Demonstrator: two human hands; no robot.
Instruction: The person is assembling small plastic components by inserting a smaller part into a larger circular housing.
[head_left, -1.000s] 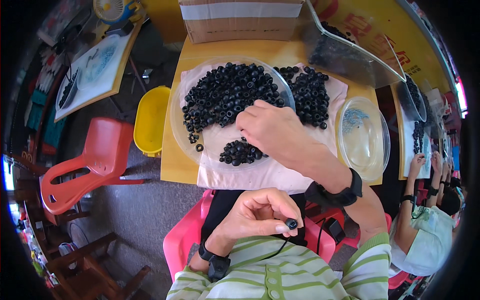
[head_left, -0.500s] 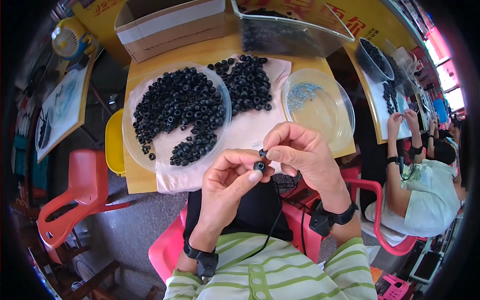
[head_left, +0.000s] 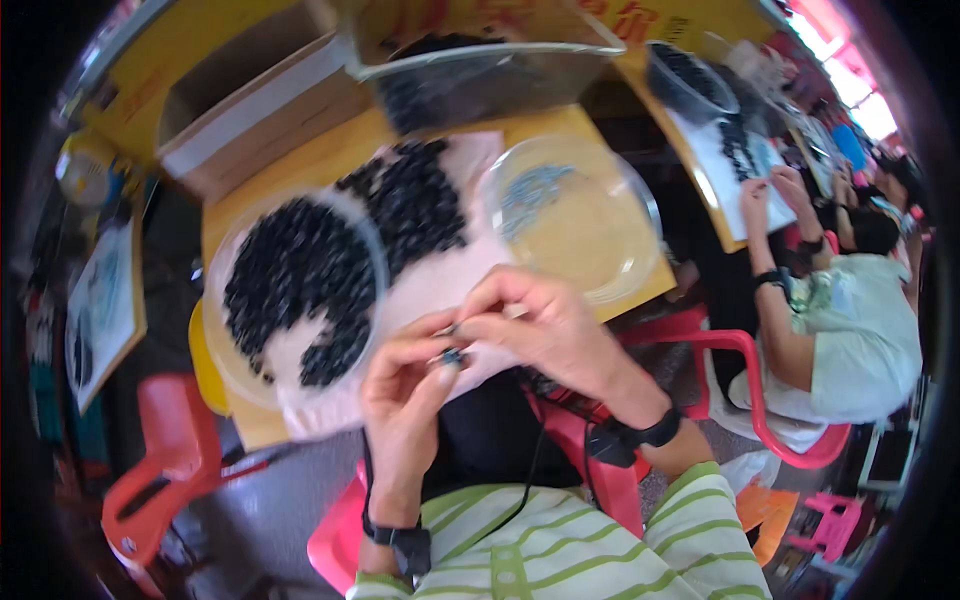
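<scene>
Close together over the near edge of a pale pink cloth (head_left: 430, 285), my two hands meet at the fingertips. My left hand (head_left: 400, 390) pinches a small black round piece (head_left: 453, 357) between thumb and fingers. My right hand (head_left: 545, 325) is closed in a pinch right beside it; blur hides what its fingertips hold. Beyond my left hand, many similar black pieces (head_left: 290, 265) lie in a clear round tray (head_left: 379, 275). A looser heap of black pieces (head_left: 415, 200) rests on the cloth behind. At the right, another clear round tray (head_left: 600, 240) contains tiny bluish clear bits (head_left: 535, 195).
An open cardboard box (head_left: 260, 115) and a clear bin (head_left: 480, 85) of black pieces stand at the table's back. Red chairs (head_left: 170, 440) are at the left. To the right, a person (head_left: 860, 350) works at another table with a dark bowl (head_left: 690, 80).
The whole view has swung, so the table appears tilted and shifted left, with motion blur. Both hands stay together in a pinch, and my left hand still has the black piece.
</scene>
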